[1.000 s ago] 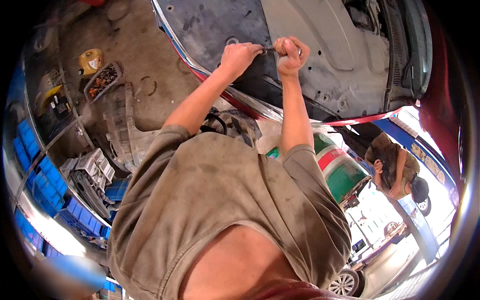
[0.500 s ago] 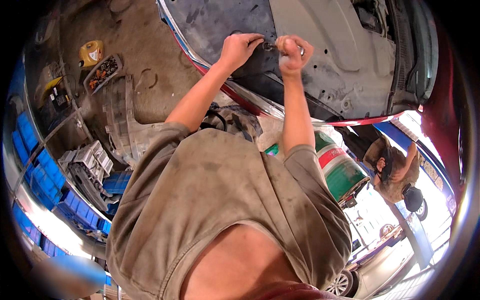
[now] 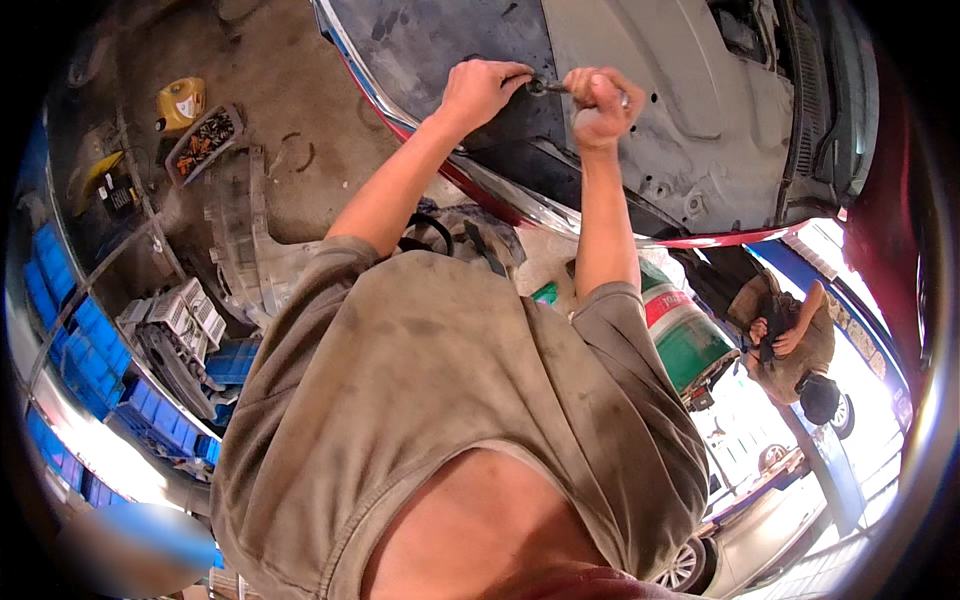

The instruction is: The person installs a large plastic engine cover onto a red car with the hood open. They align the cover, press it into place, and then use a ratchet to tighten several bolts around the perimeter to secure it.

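Observation:
My right hand [image 3: 606,108] is closed around the handle of a metal wrench [image 3: 552,87] with a round head, probably a ratchet. That head sits over the dark panel [image 3: 500,35] at the front of a car. My left hand [image 3: 484,93] is closed in a pinch, its thumb and fingertips together right beside the wrench head. What those fingertips hold, if anything, is hidden. Both forearms reach forward over the red and chrome edge [image 3: 488,192] of the car. To the right of the dark panel lies a grey inner panel [image 3: 640,60].
On the floor at left are a yellow jug [image 3: 181,103] and a tray [image 3: 232,117] of small parts. Blue bins [image 3: 90,350] line the left side. A green and red drum [image 3: 686,340] stands near my right elbow. Another person [image 3: 790,335] is at the right.
My right hand has shifted a little to the right with the wrench, baring more of its handle. My left hand has barely moved. The other person's hands have come closer together.

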`<state>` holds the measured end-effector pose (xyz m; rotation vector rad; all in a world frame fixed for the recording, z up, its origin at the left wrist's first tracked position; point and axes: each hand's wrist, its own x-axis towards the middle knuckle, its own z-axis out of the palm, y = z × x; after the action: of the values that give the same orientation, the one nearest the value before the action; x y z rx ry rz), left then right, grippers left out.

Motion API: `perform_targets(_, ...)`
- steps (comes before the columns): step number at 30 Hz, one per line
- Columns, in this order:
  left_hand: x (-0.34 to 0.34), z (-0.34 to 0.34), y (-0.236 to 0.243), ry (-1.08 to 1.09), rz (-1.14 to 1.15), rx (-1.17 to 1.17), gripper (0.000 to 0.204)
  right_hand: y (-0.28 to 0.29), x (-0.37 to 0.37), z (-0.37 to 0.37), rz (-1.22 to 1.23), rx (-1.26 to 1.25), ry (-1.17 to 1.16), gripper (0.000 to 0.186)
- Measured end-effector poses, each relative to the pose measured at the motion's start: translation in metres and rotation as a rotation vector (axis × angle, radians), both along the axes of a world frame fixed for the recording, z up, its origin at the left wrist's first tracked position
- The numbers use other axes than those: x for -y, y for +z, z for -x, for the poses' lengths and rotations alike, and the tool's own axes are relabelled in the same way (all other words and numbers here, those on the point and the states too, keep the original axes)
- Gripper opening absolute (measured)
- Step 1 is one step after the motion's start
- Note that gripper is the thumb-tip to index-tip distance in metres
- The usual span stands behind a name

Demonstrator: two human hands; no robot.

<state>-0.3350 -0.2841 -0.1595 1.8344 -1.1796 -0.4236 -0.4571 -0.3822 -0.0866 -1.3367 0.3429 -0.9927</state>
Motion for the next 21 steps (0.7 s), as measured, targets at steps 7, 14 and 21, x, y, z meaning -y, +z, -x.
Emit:
perform_targets(7,0.000,-0.004,0.002,0.002,-0.013,-0.022,0.018,-0.026,0.009,-0.014,-0.046,0.189,-0.014,0.012)
perform_targets(14,-0.001,-0.004,-0.002,-0.006,0.041,-0.026,0.019,0.000,-0.003,0.008,-0.034,0.219,0.063,0.011)
perform_targets(21,-0.001,-0.003,-0.003,0.005,0.026,0.001,0.019,-0.016,-0.003,-0.005,0.394,-0.033,-0.140,0.015)
